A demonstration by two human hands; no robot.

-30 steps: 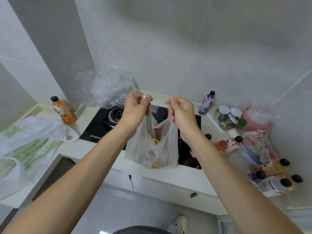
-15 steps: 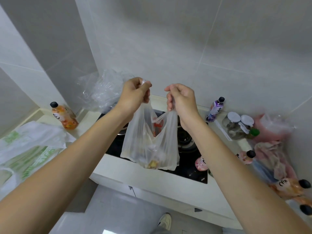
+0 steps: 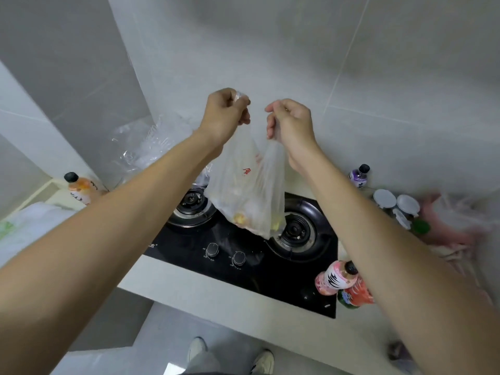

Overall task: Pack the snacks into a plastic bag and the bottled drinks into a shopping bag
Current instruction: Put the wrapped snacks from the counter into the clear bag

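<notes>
The snack step looks nearly done: the left hand (image 3: 226, 115) and right hand (image 3: 290, 123) each pinch a handle of the plastic bag (image 3: 249, 190), hanging over the stove (image 3: 243, 255); next, probably tie it; bottles (image 3: 335, 278) wait at the table's right edge.

A plastic bag (image 3: 250, 190) with snacks in it hangs above the gas hob (image 3: 251, 255), between its two burners, held at the top by the left hand (image 3: 226, 115) and the right hand (image 3: 290, 123). The hob sits in the tabletop (image 3: 216, 293). Left of it stands a drink bottle (image 3: 79, 189); behind it to the right, against the wall, another bottle (image 3: 358, 177). Two bottles (image 3: 342, 284) lie at the hob's right front corner.
</notes>
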